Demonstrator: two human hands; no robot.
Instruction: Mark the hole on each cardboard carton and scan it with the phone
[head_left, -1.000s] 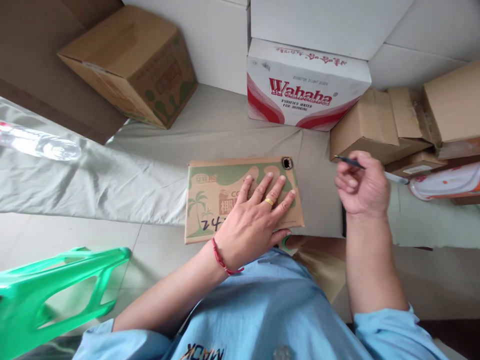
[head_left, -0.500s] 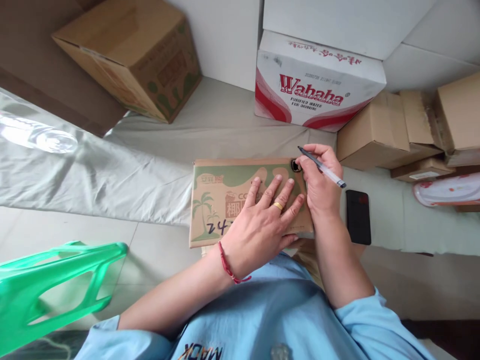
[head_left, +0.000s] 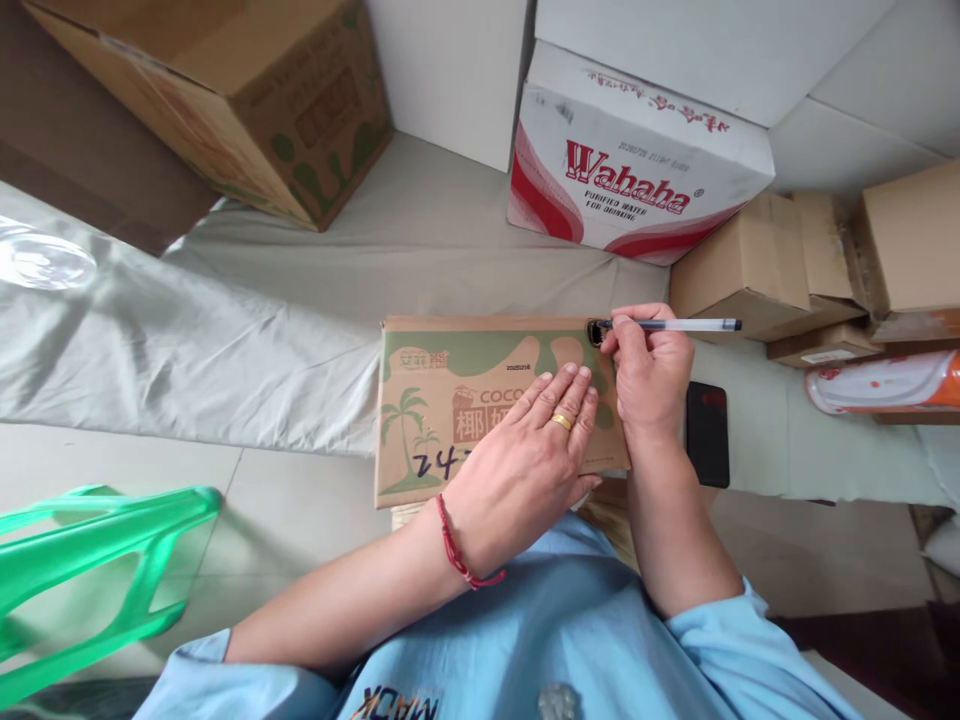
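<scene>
A brown cardboard box [head_left: 420,400] with green print and handwritten digits lies in front of my body. My left hand [head_left: 525,450] rests flat on its right half, fingers stretched out and close together, holding nothing. My right hand [head_left: 649,370] grips a pen [head_left: 694,325] between thumb and fingers at the box's upper right corner. The pen lies nearly level, its clear barrel pointing right and its dark tip at a small dark-rimmed hole [head_left: 598,332] in the box.
A black phone [head_left: 707,435] lies right of my right wrist. Behind stand a white and red water carton [head_left: 637,160] and a large brown carton [head_left: 300,130]. Smaller boxes [head_left: 750,265] and an orange-white roll [head_left: 885,383] are at the right. A green stool [head_left: 112,540] stands lower left.
My right hand has turned the pen from a slant to nearly level, with its tip now at the hole. The fingers of my left hand have come closer together. The view has shifted slightly.
</scene>
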